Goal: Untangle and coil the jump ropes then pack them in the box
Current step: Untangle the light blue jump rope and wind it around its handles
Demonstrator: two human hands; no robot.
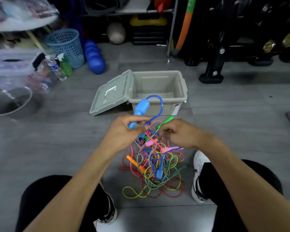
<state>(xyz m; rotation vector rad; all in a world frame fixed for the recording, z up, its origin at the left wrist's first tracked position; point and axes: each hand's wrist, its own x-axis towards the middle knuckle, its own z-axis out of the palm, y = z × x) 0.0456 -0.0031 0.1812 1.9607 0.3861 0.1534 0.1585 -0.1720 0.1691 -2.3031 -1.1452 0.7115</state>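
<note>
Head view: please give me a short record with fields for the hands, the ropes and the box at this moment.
left hand: holds the light blue handle of the blue rope
right hand: pinches the blue rope near the tangle
rope pile: many colours, tangled on the floor between the feet
box: grey, open, nothing seen inside
lid: hinged open to the left
packed ropes: none yet

Left of the box point(157, 91), the clear bin point(10, 64) and bottles point(56, 67) are blurred; the right hand point(176, 133) hides its rope hold.
</note>
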